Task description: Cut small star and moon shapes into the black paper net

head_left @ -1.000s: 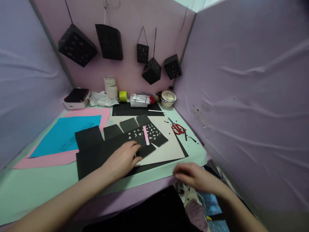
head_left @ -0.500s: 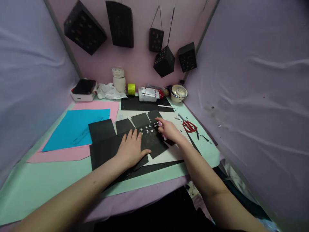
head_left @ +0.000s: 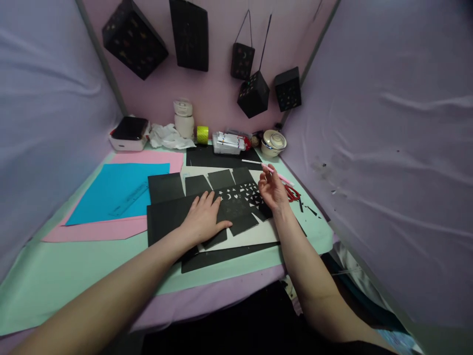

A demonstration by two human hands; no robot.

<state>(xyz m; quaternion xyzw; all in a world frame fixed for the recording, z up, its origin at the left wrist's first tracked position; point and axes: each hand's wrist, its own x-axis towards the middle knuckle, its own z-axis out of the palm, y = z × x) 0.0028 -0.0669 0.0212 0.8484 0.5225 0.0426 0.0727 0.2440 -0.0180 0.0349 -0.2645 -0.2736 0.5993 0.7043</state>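
holding pink tool point(head_left: 284, 178) near black card point(head_left: 166, 214) edge

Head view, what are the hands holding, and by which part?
The right hand holds a pink tool near its left end; the left hand lies flat on black paper, gripping nothing.

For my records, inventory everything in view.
Boxes: 5, black, hanging
Drapes: 2, purple, sides
Device: 1, white, back-left
Wad: 1, white, back
Bottle: 1, white, back
Roll: 1, yellow, back
Case: 1, clear, back
Bowl: 1, cream, back-right
Stick: 1, white, back
Sheet: 1, blue, left
Ruler: 1, clear, on sheet
Paper: uncounted, pink, under sheet
Card: 1, black, centre
Board: 1, white, under card
Underlay: uncounted, black, beneath board
Scissors: 1, red-handled, right
Scraps: several, black, right
Tablecloth: 1, green, below
Tool: 1, pink, held
Left hand: 1, bare, on card
Right hand: 1, bare, holding tool
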